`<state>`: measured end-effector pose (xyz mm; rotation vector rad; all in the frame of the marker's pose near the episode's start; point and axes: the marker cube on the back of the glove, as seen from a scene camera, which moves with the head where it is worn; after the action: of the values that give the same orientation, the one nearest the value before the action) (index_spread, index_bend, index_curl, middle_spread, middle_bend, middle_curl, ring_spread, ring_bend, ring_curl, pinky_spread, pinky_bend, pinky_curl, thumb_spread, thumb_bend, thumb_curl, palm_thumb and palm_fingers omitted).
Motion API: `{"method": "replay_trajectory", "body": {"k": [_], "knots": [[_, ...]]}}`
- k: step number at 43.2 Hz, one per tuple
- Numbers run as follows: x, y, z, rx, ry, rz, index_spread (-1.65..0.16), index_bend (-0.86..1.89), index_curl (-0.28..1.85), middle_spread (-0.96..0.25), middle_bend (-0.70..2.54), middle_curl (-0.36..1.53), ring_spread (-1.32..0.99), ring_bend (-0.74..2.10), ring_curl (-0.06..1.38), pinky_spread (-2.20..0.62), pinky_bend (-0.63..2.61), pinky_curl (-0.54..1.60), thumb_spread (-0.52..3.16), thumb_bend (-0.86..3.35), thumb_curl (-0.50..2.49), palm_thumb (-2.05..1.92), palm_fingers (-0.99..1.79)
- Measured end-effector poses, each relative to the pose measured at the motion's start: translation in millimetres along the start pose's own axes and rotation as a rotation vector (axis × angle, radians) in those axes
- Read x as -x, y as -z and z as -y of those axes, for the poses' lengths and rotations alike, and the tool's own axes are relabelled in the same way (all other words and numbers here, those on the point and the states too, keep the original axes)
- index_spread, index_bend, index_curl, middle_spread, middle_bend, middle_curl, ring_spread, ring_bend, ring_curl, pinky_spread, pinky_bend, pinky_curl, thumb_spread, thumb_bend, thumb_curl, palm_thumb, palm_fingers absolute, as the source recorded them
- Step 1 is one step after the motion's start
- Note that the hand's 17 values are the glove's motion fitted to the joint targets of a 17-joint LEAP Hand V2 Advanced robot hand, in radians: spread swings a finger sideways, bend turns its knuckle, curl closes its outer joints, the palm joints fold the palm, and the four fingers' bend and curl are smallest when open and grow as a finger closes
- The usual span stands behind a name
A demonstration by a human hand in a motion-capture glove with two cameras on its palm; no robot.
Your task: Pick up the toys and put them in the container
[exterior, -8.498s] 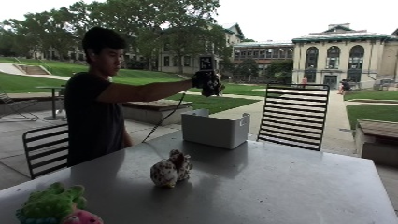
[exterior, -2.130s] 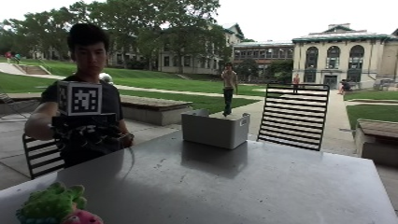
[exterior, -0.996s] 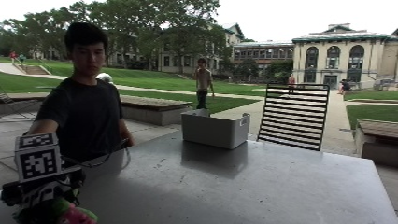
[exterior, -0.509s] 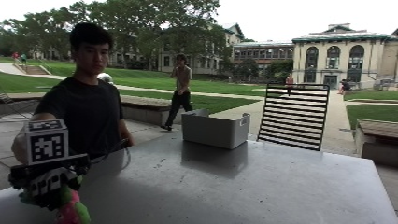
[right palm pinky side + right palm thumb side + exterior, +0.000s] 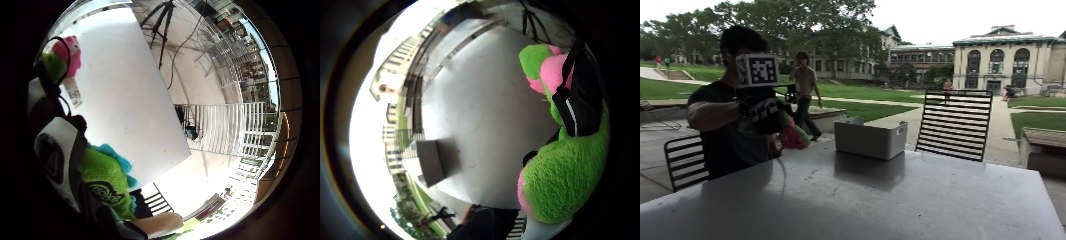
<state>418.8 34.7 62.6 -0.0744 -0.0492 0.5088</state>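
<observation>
In the outside view my gloved right hand (image 5: 761, 112) grips a green and pink plush toy (image 5: 793, 136), raised well above the left part of the grey table (image 5: 873, 200). The white container (image 5: 869, 139) stands on the table's far side, to the right of the hand and lower than it. In the thumb side palm view, the toy's green fur (image 5: 565, 185) sits close against the palm and the container (image 5: 431, 162) shows across the table (image 5: 485, 115). The little finger side palm view shows the toy (image 5: 102, 177) beside the hand (image 5: 55, 150), over the table (image 5: 120, 100).
A black slatted chair (image 5: 953, 125) stands behind the table's far edge, right of the container. Another black chair (image 5: 686, 160) is at the table's left side. A stone bench (image 5: 1043, 150) lies off to the right.
The hand has taken hold of the green and pink toy at the table's near left corner and lifted it up and to the right. The spotted toy seen earlier is off the table.
</observation>
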Motion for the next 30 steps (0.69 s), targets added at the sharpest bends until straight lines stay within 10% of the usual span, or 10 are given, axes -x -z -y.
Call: {"method": "replay_trajectory", "body": {"k": [30], "knots": [[369,110,-100,-0.061,0.378,0.125,-0.36,0.61,1.38,-0.45,0.83,0.73,-0.44,1.23,0.56,-0.44,1.00,0.43,0.46,0.28,1.17,0.69,0.97]]}}
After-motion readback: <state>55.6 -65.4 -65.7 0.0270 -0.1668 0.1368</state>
